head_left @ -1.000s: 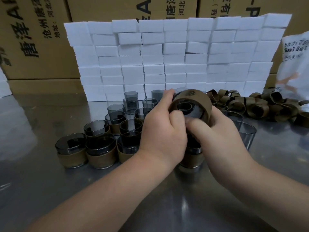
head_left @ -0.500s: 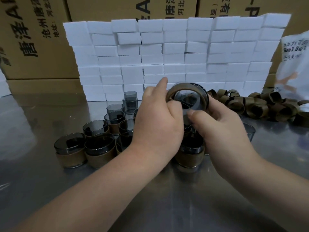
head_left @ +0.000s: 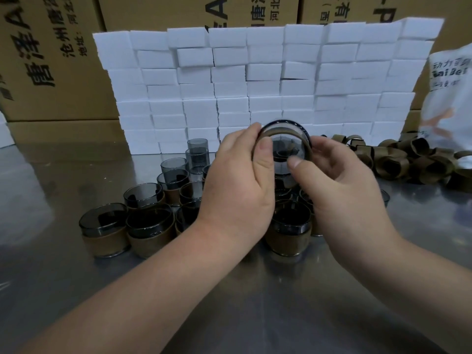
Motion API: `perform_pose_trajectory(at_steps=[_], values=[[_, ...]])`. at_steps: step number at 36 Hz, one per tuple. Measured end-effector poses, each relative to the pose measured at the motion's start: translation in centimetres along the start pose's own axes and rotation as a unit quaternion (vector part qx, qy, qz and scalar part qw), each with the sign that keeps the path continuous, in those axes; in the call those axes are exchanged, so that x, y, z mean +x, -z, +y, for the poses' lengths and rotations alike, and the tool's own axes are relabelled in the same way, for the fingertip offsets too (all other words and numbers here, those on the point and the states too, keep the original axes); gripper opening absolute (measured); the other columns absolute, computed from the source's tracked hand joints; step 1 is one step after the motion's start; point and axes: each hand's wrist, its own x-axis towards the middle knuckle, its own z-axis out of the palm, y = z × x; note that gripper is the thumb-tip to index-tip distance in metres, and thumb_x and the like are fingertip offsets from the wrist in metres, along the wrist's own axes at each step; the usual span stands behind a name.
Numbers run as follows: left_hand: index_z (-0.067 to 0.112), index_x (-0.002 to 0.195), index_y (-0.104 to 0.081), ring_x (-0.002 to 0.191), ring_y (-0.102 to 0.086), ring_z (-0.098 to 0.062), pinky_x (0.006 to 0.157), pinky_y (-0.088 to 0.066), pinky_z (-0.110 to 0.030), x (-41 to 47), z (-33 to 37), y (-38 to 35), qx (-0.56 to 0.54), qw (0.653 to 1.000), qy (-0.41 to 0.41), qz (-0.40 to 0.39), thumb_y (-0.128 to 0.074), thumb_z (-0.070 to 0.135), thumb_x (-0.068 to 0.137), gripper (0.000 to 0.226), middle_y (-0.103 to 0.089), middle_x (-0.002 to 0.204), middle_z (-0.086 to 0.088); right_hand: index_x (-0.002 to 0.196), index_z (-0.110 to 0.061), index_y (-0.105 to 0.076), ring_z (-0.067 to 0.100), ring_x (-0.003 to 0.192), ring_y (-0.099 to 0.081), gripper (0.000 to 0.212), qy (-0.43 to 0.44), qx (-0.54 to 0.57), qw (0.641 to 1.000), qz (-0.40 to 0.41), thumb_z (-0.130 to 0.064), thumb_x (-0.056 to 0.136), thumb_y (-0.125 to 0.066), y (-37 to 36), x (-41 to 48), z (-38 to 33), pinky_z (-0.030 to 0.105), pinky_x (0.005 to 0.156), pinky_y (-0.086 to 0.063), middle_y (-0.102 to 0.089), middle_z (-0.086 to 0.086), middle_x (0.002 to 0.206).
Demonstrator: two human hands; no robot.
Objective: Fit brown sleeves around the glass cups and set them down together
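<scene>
Since a second ago both hands have turned the cup (head_left: pixel 282 141) so that its open mouth faces the camera, where before its brown side showed; the hands have also risen slightly against the white blocks (head_left: pixel 255 85).

Left hand (head_left: pixel 237 180) comes in from the lower left with the wrist straight. Its fingers are curled round the cup's left edge and its thumb lies pressed across the rim. Right hand (head_left: pixel 342 190) comes from the lower right. Its thumb tip presses the lower rim, and its fingers are loosely curled and slightly spread behind the cup's right side.

Held between the two hands, the cup is tilted on its side, above the table (head_left: pixel 229 302) and over the group of sleeved cups (head_left: pixel 150 226). The sleeve (head_left: pixel 277 130) shows as a brown band just behind the rim, around the glass.

Bare cups (head_left: pixel 196 146) stand behind the sleeved ones, close to the blocks. Loose sleeves (head_left: pixel 398 159) lie in a heap at the right, well apart from the hands. Cardboard boxes (head_left: pixel 51 60) rise behind the blocks, and a white bag (head_left: pixel 449 98) stands at the far right.
</scene>
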Motion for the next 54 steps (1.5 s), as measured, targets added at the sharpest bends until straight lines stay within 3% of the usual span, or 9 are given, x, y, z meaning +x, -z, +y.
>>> perform_pose_trajectory(at_steps=[8, 13, 20, 26, 38, 44, 45, 46, 54], values=[[0.006, 0.119, -0.061, 0.101, -0.045, 0.003, 0.087, -0.032, -0.003, 0.0, 0.0, 0.1, -0.003, 0.999, 0.008, 0.031, -0.027, 0.037, 0.092, 0.054, -0.058, 0.11, -0.003, 0.108, -0.035, -0.061, -0.001, 0.1, -0.063, 0.044, 0.053, -0.038, 0.995, -0.07, -0.032, 0.066, -0.073, 0.0, -0.1, 0.7, 0.019, 0.086, -0.05, -0.068, -0.019, 0.107], [0.007, 0.126, -0.056, 0.095, -0.039, 0.012, 0.084, -0.026, 0.006, -0.1, -0.1, 0.1, -0.013, 0.999, 0.021, 0.03, -0.026, 0.039, 0.091, 0.056, -0.054, 0.112, 0.003, 0.132, -0.033, -0.05, 0.008, 0.111, -0.06, 0.077, 0.045, -0.053, 0.993, -0.092, -0.042, 0.06, -0.074, 0.1, 0.0, 0.8, 0.033, 0.096, -0.048, -0.065, -0.016, 0.117], [0.008, 0.126, -0.056, 0.091, -0.039, 0.027, 0.082, -0.025, 0.007, 0.0, -0.2, 0.0, -0.024, 0.999, 0.013, 0.038, -0.027, 0.038, 0.091, 0.054, -0.05, 0.102, 0.01, 0.107, -0.047, -0.047, -0.006, 0.093, -0.065, 0.056, 0.05, -0.012, 0.996, -0.077, -0.017, 0.068, -0.073, -0.1, -0.2, 0.8, 0.006, 0.076, -0.047, -0.066, -0.034, 0.094], [-0.001, 0.108, -0.062, 0.082, -0.043, 0.015, 0.075, -0.03, 0.001, 0.2, -0.3, 0.2, -0.014, 0.999, 0.004, 0.049, -0.027, 0.036, 0.092, 0.053, -0.042, 0.082, 0.016, 0.142, -0.019, -0.037, -0.008, 0.082, -0.066, 0.073, 0.038, 0.012, 0.996, -0.075, -0.004, 0.078, -0.068, 0.0, -0.3, 0.5, 0.006, 0.066, -0.048, -0.067, -0.032, 0.076], [0.003, 0.118, -0.061, 0.086, -0.046, 0.011, 0.081, -0.032, -0.001, 0.3, -1.0, 0.4, -0.017, 0.999, -0.024, 0.04, -0.029, 0.031, 0.094, 0.049, -0.053, 0.095, 0.002, 0.14, -0.018, -0.045, 0.001, 0.068, -0.05, 0.066, -0.003, -0.007, 0.999, -0.051, -0.007, 0.078, -0.064, 0.5, 0.1, 0.5, 0.022, 0.075, -0.045, -0.064, -0.017, 0.065], [0.0, 0.11, -0.063, 0.084, -0.046, 0.011, 0.077, -0.031, -0.001, 0.5, -1.2, 0.5, -0.012, 0.998, -0.033, 0.045, -0.03, 0.028, 0.095, 0.046, -0.052, 0.09, 0.001, 0.132, -0.023, -0.055, 0.002, 0.075, -0.05, 0.067, -0.007, -0.008, 0.998, -0.054, -0.023, 0.067, -0.069, 0.2, 0.0, -0.1, 0.013, 0.06, -0.039, -0.07, -0.01, 0.083], [0.0, 0.108, -0.063, 0.083, -0.046, 0.011, 0.076, -0.031, -0.001, 0.5, -1.3, 0.5, -0.011, 0.998, -0.035, 0.048, -0.03, 0.027, 0.095, 0.045, -0.05, 0.088, 0.002, 0.132, -0.023, -0.055, 0.0, 0.08, -0.051, 0.068, -0.007, -0.007, 0.999, -0.05, -0.025, 0.065, -0.07, 0.2, 0.0, -0.2, 0.027, 0.077, -0.051, -0.07, -0.013, 0.092], [0.0, 0.106, -0.064, 0.082, -0.045, 0.012, 0.075, -0.031, -0.001, 0.5, -1.3, 0.5, -0.01, 0.998, -0.038, 0.05, -0.03, 0.027, 0.095, 0.044, -0.049, 0.086, 0.004, 0.131, -0.022, -0.056, -0.002, 0.084, -0.052, 0.068, -0.008, -0.007, 0.999, -0.046, -0.024, 0.066, -0.072, 0.1, -0.1, -0.4, 0.045, 0.076, -0.037, -0.067, -0.012, 0.1], [0.007, 0.09, -0.061, 0.077, -0.045, 0.011, 0.069, -0.03, -0.002, 0.6, -1.6, 0.5, -0.023, 0.995, -0.061, 0.073, -0.027, 0.037, 0.09, 0.045, -0.04, 0.078, 0.018, 0.126, -0.023, -0.061, 0.015, 0.074, -0.06, 0.053, -0.015, -0.034, 0.998, -0.043, -0.01, 0.074, -0.068, 0.2, -0.1, -0.9, 0.052, 0.078, -0.043, -0.062, 0.024, 0.097]])
